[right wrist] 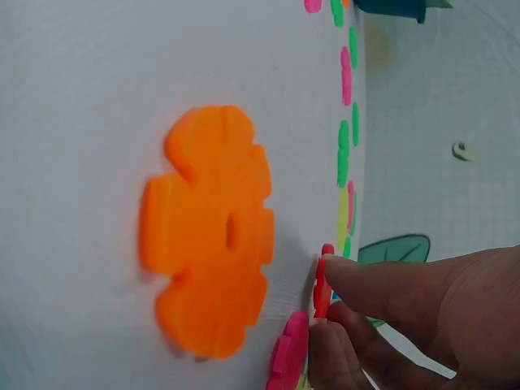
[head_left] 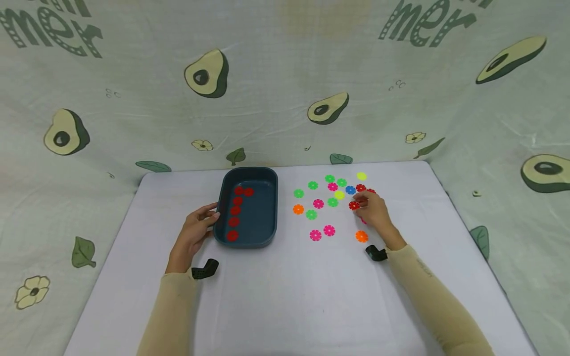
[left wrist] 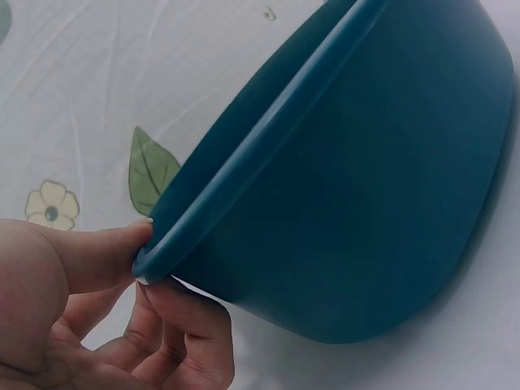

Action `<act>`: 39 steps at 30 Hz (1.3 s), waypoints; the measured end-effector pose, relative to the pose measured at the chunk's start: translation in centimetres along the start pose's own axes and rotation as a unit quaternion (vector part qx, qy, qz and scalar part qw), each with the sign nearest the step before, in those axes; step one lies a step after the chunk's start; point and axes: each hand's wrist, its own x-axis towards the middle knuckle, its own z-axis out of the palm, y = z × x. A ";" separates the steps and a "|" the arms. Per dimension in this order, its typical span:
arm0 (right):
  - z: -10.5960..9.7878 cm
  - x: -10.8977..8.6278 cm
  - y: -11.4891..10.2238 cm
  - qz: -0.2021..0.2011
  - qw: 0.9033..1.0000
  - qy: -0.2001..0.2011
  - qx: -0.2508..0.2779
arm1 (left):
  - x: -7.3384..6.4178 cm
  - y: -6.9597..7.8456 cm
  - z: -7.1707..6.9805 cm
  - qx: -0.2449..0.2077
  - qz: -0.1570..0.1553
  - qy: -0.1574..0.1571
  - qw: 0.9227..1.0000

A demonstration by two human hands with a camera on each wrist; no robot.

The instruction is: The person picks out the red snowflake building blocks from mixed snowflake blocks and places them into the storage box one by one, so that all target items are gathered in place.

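Note:
My left hand grips the left rim of a dark blue rectangular tray. In the left wrist view, the thumb lies over the tray's rim with the fingers curled beneath it. Several red notched discs lie inside, mostly along the left side. On the right, my right hand pinches a red notched disc between thumb and fingers, as the right wrist view confirms. Partly behind that hand are more red discs and a pink one. A blue disc lies just beyond the fingers.
Scattered over the white table are several green discs, pink discs, two yellow discs and two orange ones, the nearer orange disc close to the right wrist. Patterned cloth hangs behind the table.

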 end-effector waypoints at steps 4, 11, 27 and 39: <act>0.4 0.1 0.0 -0.008 1.000 0.005 -0.018 | 0.1 -0.1 -0.1 0.001 0.000 -0.002 1.000; 0.2 0.6 -0.4 -0.001 0.999 -0.015 -0.029 | 0.0 -0.1 -0.1 -0.001 0.006 -0.004 1.000; 1.0 0.2 -4.5 -0.076 0.997 -0.016 0.018 | -0.1 -0.1 -0.2 -0.009 0.008 -0.003 1.000; 4.9 -0.3 -13.0 -0.171 0.977 -0.081 0.101 | -0.1 -0.1 -0.2 -0.022 0.009 -0.001 1.000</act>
